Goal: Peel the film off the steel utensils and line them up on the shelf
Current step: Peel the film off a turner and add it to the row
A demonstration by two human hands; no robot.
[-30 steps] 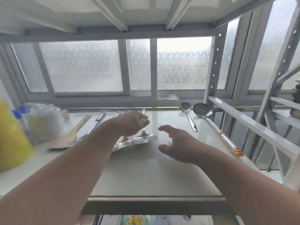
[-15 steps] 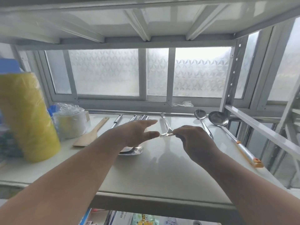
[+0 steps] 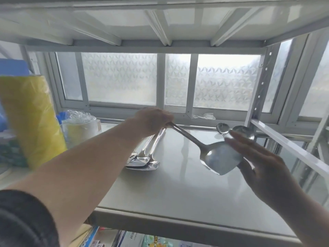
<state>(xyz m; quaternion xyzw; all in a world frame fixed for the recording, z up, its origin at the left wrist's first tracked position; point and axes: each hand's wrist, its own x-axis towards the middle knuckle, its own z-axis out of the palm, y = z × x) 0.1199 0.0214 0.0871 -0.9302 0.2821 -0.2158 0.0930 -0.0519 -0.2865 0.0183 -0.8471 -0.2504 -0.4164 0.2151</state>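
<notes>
Steel spatula point(image 3: 210, 154) held up above the shelf point(image 3: 178, 189), handle end gripped in the curled fingers of the left hand point(image 3: 153, 121), blade out to the right. Right hand point(image 3: 263, 166) spread wide, straight fingers point(image 3: 238, 139) behind the blade's far edge, touching it or just beside it, hard to tell. More spatulas point(image 3: 144, 159) lying on the shelf below the left wrist; two ladles point(image 3: 231, 130) at the back right.

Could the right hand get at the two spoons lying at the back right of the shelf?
Probably yes. The right hand is open beside the blade of the spatula, and the two spoons lie just beyond its fingers on the shelf. Nothing seems to lie between, though the spatula held by the left hand hangs close.
</notes>
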